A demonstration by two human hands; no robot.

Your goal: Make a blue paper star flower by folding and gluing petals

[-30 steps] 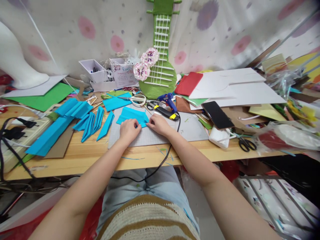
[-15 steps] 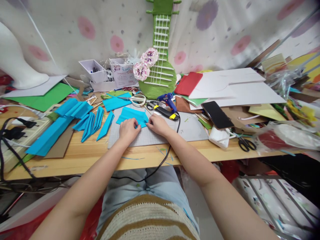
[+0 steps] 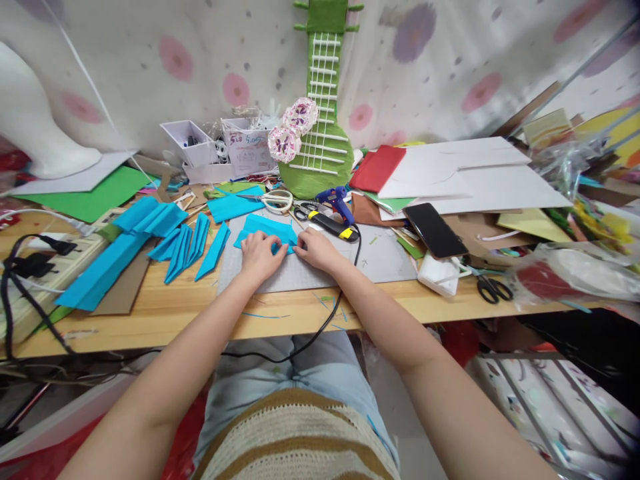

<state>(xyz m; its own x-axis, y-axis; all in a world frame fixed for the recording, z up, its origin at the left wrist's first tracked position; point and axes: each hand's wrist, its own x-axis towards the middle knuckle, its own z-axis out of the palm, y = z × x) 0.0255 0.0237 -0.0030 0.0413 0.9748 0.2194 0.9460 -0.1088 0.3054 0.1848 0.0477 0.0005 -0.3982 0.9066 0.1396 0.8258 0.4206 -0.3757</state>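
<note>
A sheet of blue paper lies on the grey cutting mat in front of me, with a crease along its near part. Curled fingers of my left hand grip its near edge, thumb and forefinger bent close together. At the paper's right corner, my right hand pinches the edge between thumb and fingers. The fingertips partly hide the edge. Left of the mat lie several folded blue paper pieces and a single blue strip.
Behind the paper are white-handled scissors, a yellow-black utility knife and a blue glue gun, its black cord crossing the mat. A phone rests at right. A green paper guitar stands at the back.
My left hand has shifted slightly right along the near edge, its thumb now closer to my right hand. My right hand keeps its hold on the corner.
</note>
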